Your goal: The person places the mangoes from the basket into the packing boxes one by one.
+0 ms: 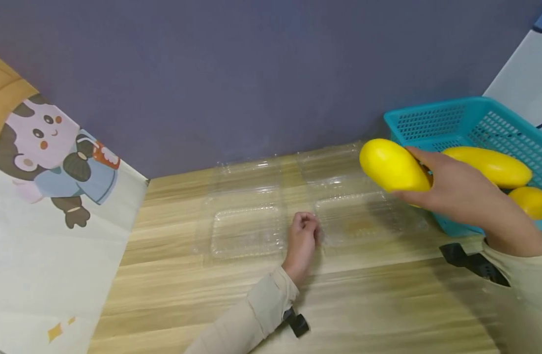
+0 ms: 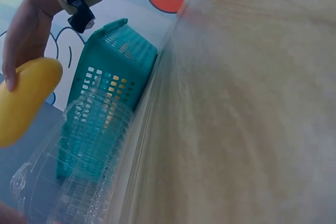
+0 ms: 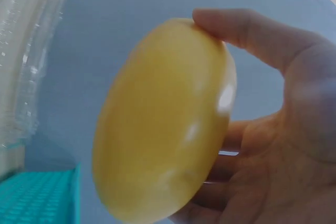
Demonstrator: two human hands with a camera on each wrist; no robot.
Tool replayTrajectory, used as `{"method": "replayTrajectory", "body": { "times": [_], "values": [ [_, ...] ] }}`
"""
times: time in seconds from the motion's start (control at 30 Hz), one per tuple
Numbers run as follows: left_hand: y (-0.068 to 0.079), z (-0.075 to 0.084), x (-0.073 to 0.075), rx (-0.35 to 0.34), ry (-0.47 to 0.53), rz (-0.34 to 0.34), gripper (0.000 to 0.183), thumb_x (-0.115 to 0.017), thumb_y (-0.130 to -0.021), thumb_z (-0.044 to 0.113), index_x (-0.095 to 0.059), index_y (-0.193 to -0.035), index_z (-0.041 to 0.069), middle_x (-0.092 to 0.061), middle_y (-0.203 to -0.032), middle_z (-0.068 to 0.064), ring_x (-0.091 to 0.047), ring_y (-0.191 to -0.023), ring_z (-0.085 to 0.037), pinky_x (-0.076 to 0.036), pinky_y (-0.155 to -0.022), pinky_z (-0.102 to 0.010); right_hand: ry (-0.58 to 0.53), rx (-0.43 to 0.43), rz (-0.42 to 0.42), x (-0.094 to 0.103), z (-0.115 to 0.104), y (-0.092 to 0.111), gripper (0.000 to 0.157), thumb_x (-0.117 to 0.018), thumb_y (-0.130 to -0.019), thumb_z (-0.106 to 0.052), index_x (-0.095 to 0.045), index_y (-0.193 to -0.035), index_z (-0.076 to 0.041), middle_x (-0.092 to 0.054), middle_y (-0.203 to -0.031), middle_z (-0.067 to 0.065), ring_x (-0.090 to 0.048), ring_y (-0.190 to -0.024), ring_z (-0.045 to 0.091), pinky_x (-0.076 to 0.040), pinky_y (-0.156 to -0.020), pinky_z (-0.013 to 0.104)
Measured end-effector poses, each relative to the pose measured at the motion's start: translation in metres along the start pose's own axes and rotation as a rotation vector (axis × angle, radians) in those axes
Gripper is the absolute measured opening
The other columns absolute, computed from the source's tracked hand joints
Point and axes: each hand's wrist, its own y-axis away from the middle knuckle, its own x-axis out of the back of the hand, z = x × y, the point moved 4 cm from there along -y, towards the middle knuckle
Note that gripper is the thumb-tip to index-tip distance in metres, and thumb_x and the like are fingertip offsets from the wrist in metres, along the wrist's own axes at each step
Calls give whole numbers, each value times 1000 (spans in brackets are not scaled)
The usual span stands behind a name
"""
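Observation:
My right hand (image 1: 465,189) holds a smooth yellow mango (image 1: 392,166), raised beside the near left corner of a teal basket (image 1: 456,226). In the right wrist view, the thumb presses one end of the mango (image 3: 163,124) and the other fingers support it from behind. My left hand (image 1: 302,243) is low between two clear plastic boxes with their lids folded back. Its curled fingers pinch the near left edge of the right box (image 1: 359,221). The left box (image 1: 248,233) lies beside that hand.
Inside the basket are another long yellow fruit (image 1: 492,166) and a rounder orange-yellow fruit (image 1: 533,202). A grey-purple wall (image 1: 253,83) rises behind the wood-patterned table (image 1: 173,275). A white panel with a cartoon figure (image 1: 45,135) stands on the left.

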Motion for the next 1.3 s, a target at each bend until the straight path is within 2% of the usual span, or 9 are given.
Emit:
{"method": "replayTrajectory", "body": {
  "times": [0.2, 0.43, 0.6, 0.8, 1.13, 1.3],
  "values": [
    [0, -2, 1, -1, 31, -6, 15, -43, -96, 8, -47, -106, -3, -45, -73, 1, -44, -64, -11, -38, -59, -21, 7, 23, -32, -12, -7, -5, 106, -57, -76, -72, -18, -152, -9, -51, -131, 21, -54, -95, 30, -45, -71, 43],
    [-2, -4, 1, -3, 59, -21, 15, -43, -95, 8, -45, -105, -3, -46, -74, 0, -46, -63, -11, -40, -59, -21, -4, 27, -77, -29, -10, -14, 107, -57, -76, -72, -20, -150, -4, -46, -137, 24, -53, -101, 34, -46, -75, 48],
    [-1, -4, 1, 4, 59, -19, 10, -44, -95, 9, -48, -101, 3, -47, -74, 0, -46, -63, -11, -40, -59, -21, 53, 56, -109, -40, -11, -18, 105, -54, -77, -75, -26, -148, -2, -54, -128, 25, -57, -95, 32, -46, -70, 44],
    [-2, -3, 1, 12, 81, -27, 3, -46, -95, 11, -48, -96, 8, -47, -73, 0, -47, -62, -11, -40, -58, -21, 68, 60, -141, -50, -11, -21, 106, -52, -77, -76, -27, -148, -2, -46, -139, 27, -55, -108, 38, -47, -77, 51],
    [-4, -3, 2, 32, 94, -41, 4, -48, -94, 13, -49, -92, 10, -49, -72, 0, -48, -60, -11, -40, -58, -21, 60, 72, -145, -62, -13, -24, 96, -58, -78, -69, -32, -145, -5, -48, -139, 24, -57, -102, 31, -47, -75, 45],
    [-3, -3, 3, 47, 75, -43, 4, -48, -95, 14, -50, -94, 11, -50, -74, -2, -49, -63, -12, -41, -60, -21, 45, 68, -145, -67, -14, -25, 96, -60, -78, -67, -32, -145, -4, -46, -140, 25, -56, -105, 33, -47, -76, 47]
  ]
}}
